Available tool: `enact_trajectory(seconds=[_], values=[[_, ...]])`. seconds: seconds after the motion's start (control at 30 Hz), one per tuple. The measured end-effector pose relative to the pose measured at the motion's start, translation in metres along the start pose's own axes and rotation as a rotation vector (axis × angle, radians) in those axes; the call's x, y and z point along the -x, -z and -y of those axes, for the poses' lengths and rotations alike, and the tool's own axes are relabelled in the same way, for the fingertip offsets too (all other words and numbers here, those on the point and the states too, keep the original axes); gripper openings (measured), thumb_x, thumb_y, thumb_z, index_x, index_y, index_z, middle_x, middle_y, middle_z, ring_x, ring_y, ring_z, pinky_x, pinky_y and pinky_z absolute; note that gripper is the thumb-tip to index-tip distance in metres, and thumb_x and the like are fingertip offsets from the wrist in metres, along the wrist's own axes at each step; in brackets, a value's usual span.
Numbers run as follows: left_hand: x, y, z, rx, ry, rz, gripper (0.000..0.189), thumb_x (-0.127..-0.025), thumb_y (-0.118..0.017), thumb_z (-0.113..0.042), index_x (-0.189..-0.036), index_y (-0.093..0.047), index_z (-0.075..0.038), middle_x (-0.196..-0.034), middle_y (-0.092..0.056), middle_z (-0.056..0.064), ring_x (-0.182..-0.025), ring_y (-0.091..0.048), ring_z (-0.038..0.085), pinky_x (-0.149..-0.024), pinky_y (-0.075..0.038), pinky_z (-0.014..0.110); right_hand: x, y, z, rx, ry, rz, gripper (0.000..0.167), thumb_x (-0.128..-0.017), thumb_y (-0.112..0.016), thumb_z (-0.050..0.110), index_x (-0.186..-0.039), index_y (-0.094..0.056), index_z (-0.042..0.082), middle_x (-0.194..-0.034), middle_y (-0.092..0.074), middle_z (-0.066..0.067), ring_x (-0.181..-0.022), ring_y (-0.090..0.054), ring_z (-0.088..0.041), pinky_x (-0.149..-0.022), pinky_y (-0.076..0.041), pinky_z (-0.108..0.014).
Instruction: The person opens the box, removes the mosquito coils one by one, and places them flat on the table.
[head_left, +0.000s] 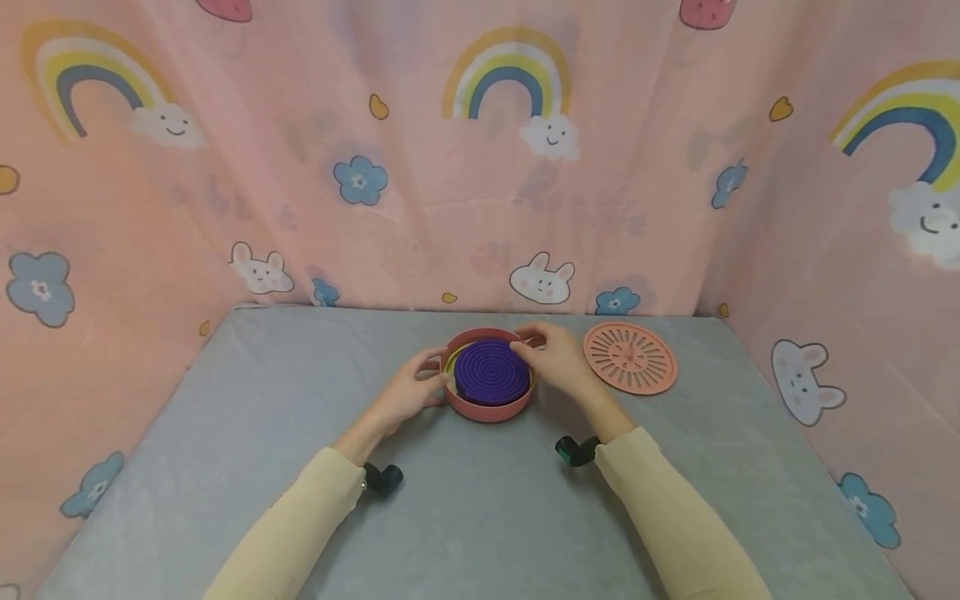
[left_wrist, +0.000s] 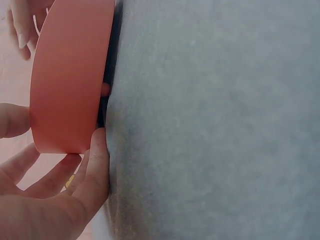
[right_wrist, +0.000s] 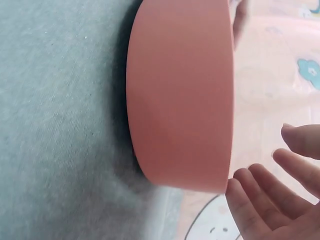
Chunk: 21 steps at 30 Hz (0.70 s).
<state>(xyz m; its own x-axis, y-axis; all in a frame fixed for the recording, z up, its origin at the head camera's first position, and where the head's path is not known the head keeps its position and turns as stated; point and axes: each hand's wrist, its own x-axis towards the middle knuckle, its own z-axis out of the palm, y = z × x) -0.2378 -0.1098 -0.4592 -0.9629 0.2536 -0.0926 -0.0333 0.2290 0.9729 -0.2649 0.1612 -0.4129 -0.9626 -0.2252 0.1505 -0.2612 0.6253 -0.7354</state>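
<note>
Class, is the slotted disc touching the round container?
Apart: the head view shows the right hand and grey surface between disc and container.

One left hand (head_left: 408,390), one right hand (head_left: 561,362), that's two in play! One pink tub (head_left: 491,413) between them, one purple coil (head_left: 492,372) showing inside, one slotted disc (head_left: 630,358) to the right, two black wrist cameras (head_left: 386,481), two sleeves (head_left: 296,525), and (count them!) three rainbows (head_left: 507,50): left, far, right.

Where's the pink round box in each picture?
Head: the pink round box is just below the middle.
Left wrist: the box is at the upper left.
Right wrist: the box runs down from the top middle.
Shared landmark: the grey cloth under it.
</note>
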Motion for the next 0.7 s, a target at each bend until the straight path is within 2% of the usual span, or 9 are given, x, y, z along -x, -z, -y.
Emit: enact_trajectory(seconds=[0.2,0.4,0.7], values=[[0.000,0.000,0.000,0.003,-0.008,-0.003,0.052,-0.102,-0.062,-0.017,-0.152,-0.046,-0.014,-0.146,-0.046,0.021,-0.131,-0.054,0.038,-0.088,-0.060,0.040,-0.010,-0.014,0.007,0.063,-0.002,0.035,0.038,-0.098,-0.069,0.026,-0.129,-0.066,0.006,-0.121,-0.070,-0.014,-0.113,-0.064,-0.032,-0.095,-0.055,-0.049],[0.001,-0.001,0.000,0.016,-0.013,-0.010,0.052,-0.103,-0.061,-0.015,-0.152,-0.046,-0.013,-0.145,-0.047,0.021,-0.129,-0.055,0.038,-0.088,-0.060,0.041,-0.021,-0.027,0.012,0.116,-0.006,0.100,0.040,-0.099,-0.067,0.027,-0.132,-0.064,0.005,-0.129,-0.066,-0.016,-0.121,-0.061,-0.032,-0.103,-0.051,-0.050],[0.002,-0.002,-0.001,0.006,-0.009,-0.011,0.052,-0.102,-0.062,-0.016,-0.152,-0.046,-0.014,-0.145,-0.047,0.021,-0.128,-0.056,0.037,-0.087,-0.060,0.040,-0.030,-0.042,0.012,0.177,0.002,0.150,0.042,-0.099,-0.067,0.024,-0.134,-0.062,0.002,-0.136,-0.062,-0.017,-0.130,-0.055,-0.034,-0.111,-0.043,-0.052]])
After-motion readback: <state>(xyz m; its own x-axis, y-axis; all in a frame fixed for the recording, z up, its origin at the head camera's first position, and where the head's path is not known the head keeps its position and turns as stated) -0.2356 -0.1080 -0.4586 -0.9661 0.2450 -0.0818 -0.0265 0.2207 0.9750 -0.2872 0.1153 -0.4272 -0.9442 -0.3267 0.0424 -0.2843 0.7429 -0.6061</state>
